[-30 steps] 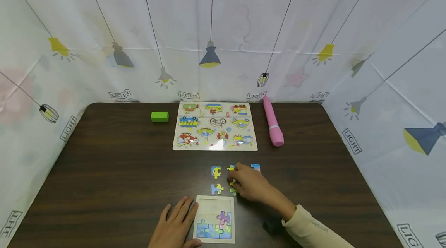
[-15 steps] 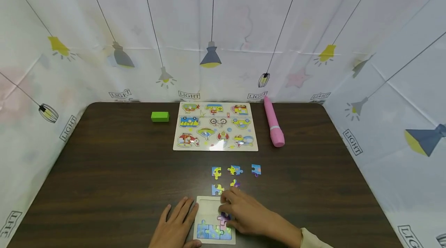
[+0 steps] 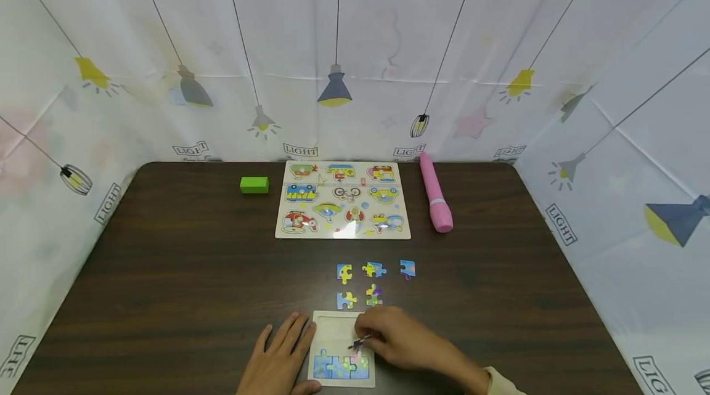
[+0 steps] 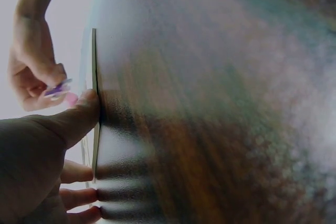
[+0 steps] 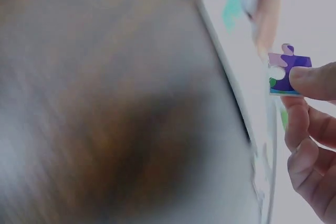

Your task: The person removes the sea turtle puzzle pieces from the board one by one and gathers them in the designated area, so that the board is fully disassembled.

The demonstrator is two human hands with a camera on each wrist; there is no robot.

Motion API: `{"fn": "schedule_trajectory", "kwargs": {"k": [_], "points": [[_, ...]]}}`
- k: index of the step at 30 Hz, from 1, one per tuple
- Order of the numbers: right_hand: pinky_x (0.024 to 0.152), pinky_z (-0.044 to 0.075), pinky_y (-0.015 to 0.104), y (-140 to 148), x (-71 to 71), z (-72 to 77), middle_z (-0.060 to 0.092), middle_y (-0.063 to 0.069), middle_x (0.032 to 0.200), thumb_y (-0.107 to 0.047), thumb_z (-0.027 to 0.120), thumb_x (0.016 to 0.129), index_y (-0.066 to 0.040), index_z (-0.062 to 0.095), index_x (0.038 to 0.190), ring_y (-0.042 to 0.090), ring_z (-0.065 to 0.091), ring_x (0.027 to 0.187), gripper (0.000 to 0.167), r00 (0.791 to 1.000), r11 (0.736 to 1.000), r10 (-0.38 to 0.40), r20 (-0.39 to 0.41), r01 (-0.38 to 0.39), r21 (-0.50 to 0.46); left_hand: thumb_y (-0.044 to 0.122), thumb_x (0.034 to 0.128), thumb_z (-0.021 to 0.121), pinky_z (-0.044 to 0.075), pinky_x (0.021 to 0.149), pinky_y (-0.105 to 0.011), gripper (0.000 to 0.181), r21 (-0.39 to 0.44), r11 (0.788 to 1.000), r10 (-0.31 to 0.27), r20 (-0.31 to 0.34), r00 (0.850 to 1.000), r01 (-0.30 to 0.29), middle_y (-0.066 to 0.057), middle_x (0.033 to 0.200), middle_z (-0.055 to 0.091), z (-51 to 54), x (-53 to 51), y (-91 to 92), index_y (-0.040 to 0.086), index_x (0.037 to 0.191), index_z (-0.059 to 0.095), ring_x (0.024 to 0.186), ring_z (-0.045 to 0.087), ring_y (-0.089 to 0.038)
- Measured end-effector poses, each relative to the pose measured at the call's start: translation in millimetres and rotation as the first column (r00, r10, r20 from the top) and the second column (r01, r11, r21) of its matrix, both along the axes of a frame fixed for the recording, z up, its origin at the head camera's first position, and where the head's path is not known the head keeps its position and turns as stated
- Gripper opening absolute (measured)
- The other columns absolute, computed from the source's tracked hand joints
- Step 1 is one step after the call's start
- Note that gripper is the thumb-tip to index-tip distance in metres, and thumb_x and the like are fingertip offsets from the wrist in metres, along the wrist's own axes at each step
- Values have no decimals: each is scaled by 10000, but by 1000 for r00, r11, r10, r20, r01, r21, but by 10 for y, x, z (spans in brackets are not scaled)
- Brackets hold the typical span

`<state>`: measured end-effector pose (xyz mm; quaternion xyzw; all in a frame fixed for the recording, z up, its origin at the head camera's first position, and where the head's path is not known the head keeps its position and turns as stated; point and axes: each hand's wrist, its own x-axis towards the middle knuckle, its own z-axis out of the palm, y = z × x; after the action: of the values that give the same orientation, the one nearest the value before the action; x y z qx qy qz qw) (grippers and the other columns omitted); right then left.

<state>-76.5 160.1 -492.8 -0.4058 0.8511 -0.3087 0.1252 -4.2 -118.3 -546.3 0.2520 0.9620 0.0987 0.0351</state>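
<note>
My right hand (image 3: pixel 396 338) pinches a purple jigsaw piece (image 5: pixel 290 72) between thumb and fingers, tilted just above the right side of a small wooden puzzle tray (image 3: pixel 333 322). Blue pieces (image 3: pixel 339 368) line the tray's near end, with some pink at their right. Along the tray's left edge rests my left hand (image 3: pixel 280 352), fingers straight, its thumb (image 4: pixel 84 111) touching the tray's rim in the left wrist view. Beyond the tray lie several loose jigsaw pieces, among them a yellow and blue one (image 3: pixel 346 301) and a green and purple one (image 3: pixel 374 295).
Farther back lies a picture puzzle board (image 3: pixel 344 200) with vehicle shapes. A green block (image 3: pixel 254 185) is left of it, and a pink microphone-shaped thing (image 3: pixel 436 195) right of it. A printed cloth (image 3: pixel 277 44) hangs behind the dark table (image 3: pixel 183 259).
My right hand has come from the loose pieces to the tray and lifted the purple piece off its right side. The left hand stays in place.
</note>
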Motion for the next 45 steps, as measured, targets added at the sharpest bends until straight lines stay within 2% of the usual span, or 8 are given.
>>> {"fn": "schedule_trajectory", "kwargs": {"k": [3, 11, 22, 33, 35, 37, 42, 45], "points": [[642, 464, 193, 193, -129, 28, 570, -142, 797, -19, 739, 912, -151, 671, 876, -8, 491, 716, 153, 995, 994, -97, 26, 98, -37, 781, 921, 418, 387, 1059, -644, 922, 3, 1000, 2, 9, 1000, -2, -120, 1587, 425, 14, 2, 7, 97, 1537, 462, 1453, 393, -320], [561, 433, 235, 690, -384, -28, 574, -90, 753, 4, 761, 892, -135, 658, 897, 41, 489, 646, 173, 940, 939, -339, 40, 336, 67, 781, 915, 431, 379, 1059, -657, 930, 24, 1000, 12, 46, 999, -13, -129, 1588, 421, 28, 1, -2, 88, 1534, 469, 1455, 388, -330], [623, 480, 302, 654, -342, -95, 623, -27, 886, -35, 820, 834, -128, 748, 932, 89, 532, 726, 152, 860, 841, -481, -171, 507, 187, 757, 913, 483, 357, 1073, -670, 924, 46, 999, 10, 70, 998, -13, -132, 1603, 397, 36, -5, 8, 86, 1547, 445, 1470, 364, -339], [638, 538, 369, 604, -272, -129, 655, 25, 985, -81, 843, 821, -117, 750, 977, 159, 606, 806, 185, 831, 799, -500, -244, 552, 240, 733, 905, 537, 335, 1084, -681, 923, 63, 998, 15, 113, 994, -22, -136, 1611, 384, 64, -8, 12, 81, 1551, 440, 1477, 349, -347], [653, 547, 368, 558, -225, -111, 655, 36, 1001, -90, 853, 815, -101, 750, 1007, 178, 610, 840, 218, 829, 809, -482, -283, 545, 221, 727, 902, 552, 334, 1084, -682, 924, 64, 998, 11, 118, 993, -19, -138, 1612, 382, 68, -7, 14, 80, 1551, 439, 1477, 348, -350], [682, 561, 372, 468, -154, -86, 653, 49, 1041, -93, 858, 809, -84, 748, 1044, 194, 610, 896, 260, 841, 845, -435, -323, 505, 178, 717, 899, 571, 337, 1080, -684, 921, 66, 998, 9, 116, 993, -17, -144, 1610, 383, 71, -5, 14, 78, 1550, 441, 1476, 348, -354], [808, 563, 344, 80, 128, -42, 622, 49, 1179, -154, 817, 869, -103, 739, 1167, 169, 573, 1022, 312, 934, 968, -183, -307, 226, 110, 691, 880, 631, 347, 1067, -691, 920, 57, 998, 8, 108, 994, -14, -159, 1605, 384, 78, 9, 9, 83, 1545, 450, 1475, 344, -367], [762, 537, 263, -159, 290, -44, 614, 15, 1159, -234, 783, 914, -129, 724, 1212, 116, 563, 985, 321, 963, 985, -18, -270, 63, 162, 713, 873, 617, 341, 1069, -691, 928, 44, 999, 4, 110, 994, -9, -163, 1604, 383, 70, 26, 13, 93, 1544, 455, 1473, 339, -376]]}}
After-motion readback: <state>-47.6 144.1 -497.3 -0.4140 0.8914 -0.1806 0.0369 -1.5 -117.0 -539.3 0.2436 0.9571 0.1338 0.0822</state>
